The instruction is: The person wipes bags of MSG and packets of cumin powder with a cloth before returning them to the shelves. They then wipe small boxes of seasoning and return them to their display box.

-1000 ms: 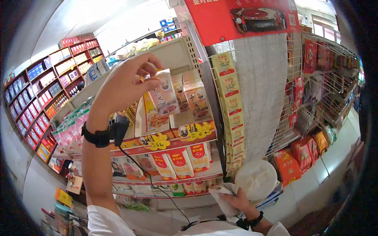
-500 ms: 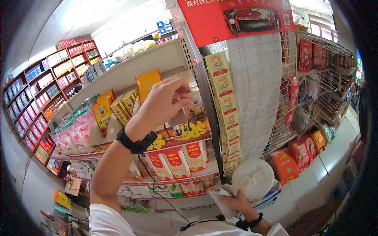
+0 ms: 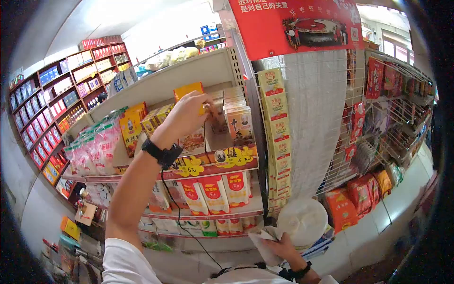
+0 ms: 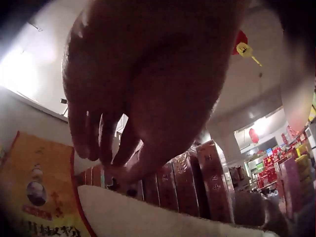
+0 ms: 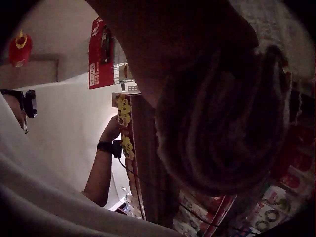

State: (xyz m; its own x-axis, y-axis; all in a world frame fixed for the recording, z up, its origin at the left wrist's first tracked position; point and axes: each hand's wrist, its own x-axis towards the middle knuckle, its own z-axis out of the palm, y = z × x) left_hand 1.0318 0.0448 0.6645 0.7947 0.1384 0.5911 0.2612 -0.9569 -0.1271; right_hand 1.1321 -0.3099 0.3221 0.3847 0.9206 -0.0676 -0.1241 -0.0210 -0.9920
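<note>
My left hand point(image 3: 185, 118) reaches over the upper shelf, thumb and fingertips pinching the top of a brownish spice packet point(image 3: 218, 124) among the upright ones. In the left wrist view the left hand point(image 4: 148, 94) hangs down, its fingertips meeting at the row of reddish-brown packets point(image 4: 185, 182); the pinched edge is dark there. Right of the packet stand boxes point(image 3: 240, 124). Low at the right, my right hand point(image 3: 285, 248) grips a whitish cloth point(image 3: 266, 245). In the right wrist view the bunched cloth point(image 5: 222, 128) looks dark and folded.
Price tags point(image 3: 235, 156) line the shelf front, with red-and-white bags point(image 3: 213, 194) on the shelf below. A wire rack with hanging sachets point(image 3: 279, 128) stands right of the shelf. A round white lid point(image 3: 302, 222) lies beside my right hand. A black cable point(image 3: 178, 208) hangs from the left wrist.
My left hand has moved right and down from above the yellow-white packets, bringing the held packet in among the brownish ones. The right hand stays with the cloth.
</note>
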